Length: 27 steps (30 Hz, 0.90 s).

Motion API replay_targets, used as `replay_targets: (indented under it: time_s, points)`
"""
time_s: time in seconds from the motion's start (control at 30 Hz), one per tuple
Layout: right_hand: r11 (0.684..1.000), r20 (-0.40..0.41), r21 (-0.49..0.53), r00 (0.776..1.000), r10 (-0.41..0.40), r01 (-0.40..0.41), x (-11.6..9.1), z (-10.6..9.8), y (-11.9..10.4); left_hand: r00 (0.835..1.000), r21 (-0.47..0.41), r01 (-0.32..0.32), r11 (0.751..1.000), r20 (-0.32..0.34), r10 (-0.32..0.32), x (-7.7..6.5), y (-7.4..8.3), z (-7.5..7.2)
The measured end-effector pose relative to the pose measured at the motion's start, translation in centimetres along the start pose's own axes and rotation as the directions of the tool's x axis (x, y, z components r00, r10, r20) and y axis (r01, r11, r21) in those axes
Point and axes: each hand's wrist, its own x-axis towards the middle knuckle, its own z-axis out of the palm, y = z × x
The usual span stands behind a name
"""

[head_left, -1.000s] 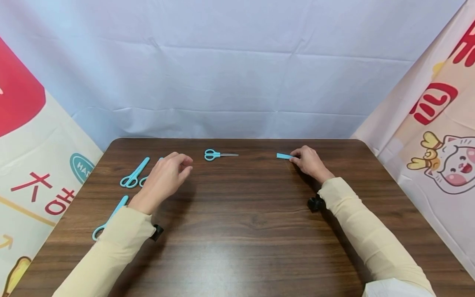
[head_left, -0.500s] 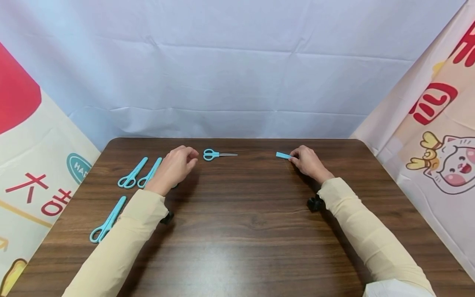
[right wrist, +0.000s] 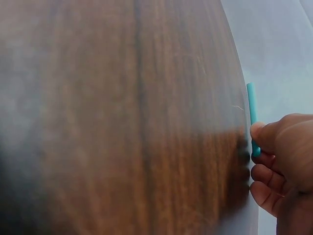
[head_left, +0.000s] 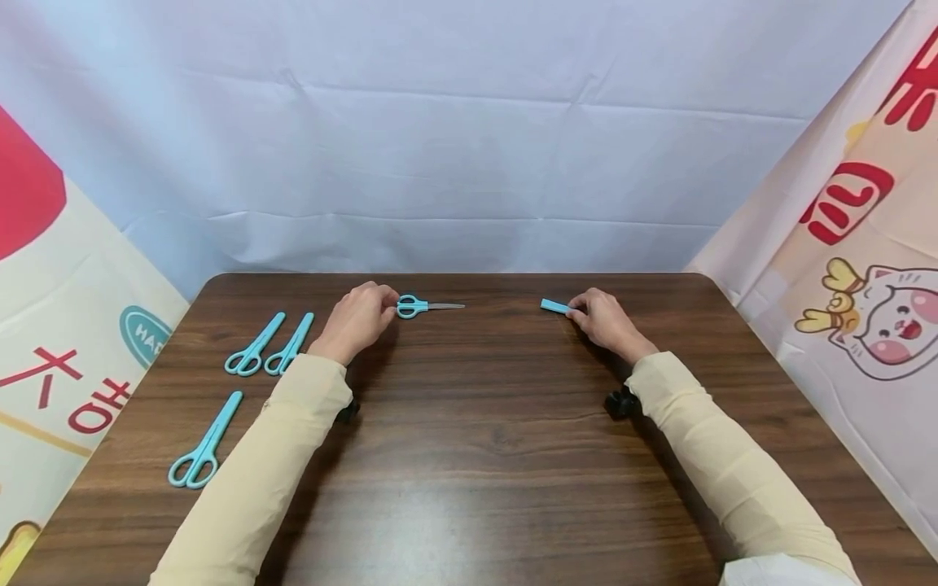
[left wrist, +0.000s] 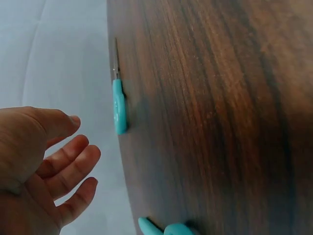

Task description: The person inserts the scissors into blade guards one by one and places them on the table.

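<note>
A pair of scissors (head_left: 413, 306) with light blue handles and a bare metal blade lies near the table's far edge, blade pointing right. My left hand (head_left: 359, 316) is just left of its handles. In the left wrist view the fingers (left wrist: 73, 164) are loosely bent, with a gap to the scissors (left wrist: 119, 105) and nothing held. On the right, my right hand (head_left: 602, 320) pinches the end of a light blue blade cover (head_left: 554, 306). The right wrist view shows thumb and fingers on the lower part of the cover (right wrist: 252, 103), held close over the table.
At the left of the brown table (head_left: 476, 456) lie sheathed scissors (head_left: 254, 345), a second sheathed pair (head_left: 290, 346) beside them, partly behind the left sleeve, and a third pair (head_left: 205, 443) nearer. A pale curtain (head_left: 469, 146) hangs beyond the far edge.
My left hand has moved right and away from me, over the left-side scissors, up to the bare scissors' handles. The right hand keeps its pinch on the cover, almost still.
</note>
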Motion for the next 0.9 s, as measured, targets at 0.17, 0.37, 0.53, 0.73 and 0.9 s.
replay_targets:
  time_s: [0.17,0.37,0.53,0.73,0.9]
  points:
    - [1.0,-0.012,0.002,1.0,-0.028,0.028,-0.4,0.0,-0.2,1.0,0.018,0.001,1.0,0.003,-0.001,0.8,0.0,0.7]
    - [0.998,-0.027,0.0,0.998,-0.057,0.057,-0.7,-0.2,-0.8,1.0,0.045,0.007,0.999,0.009,-0.008,1.8,-0.1,1.3]
    - [0.998,-0.027,0.012,0.998,-0.06,0.06,-0.8,-0.4,-1.4,1.0,0.056,0.017,0.998,0.019,-0.018,2.6,-0.1,1.9]
    - [0.997,-0.031,0.019,0.996,-0.081,0.081,-1.1,-0.4,-2.0,0.998,0.075,0.053,0.996,0.034,-0.055,3.1,0.2,2.2]
    - [0.995,-0.042,0.011,0.995,-0.094,0.095,-1.2,-0.4,-2.1,0.995,0.102,0.069,0.992,0.067,-0.076,3.3,0.3,2.4]
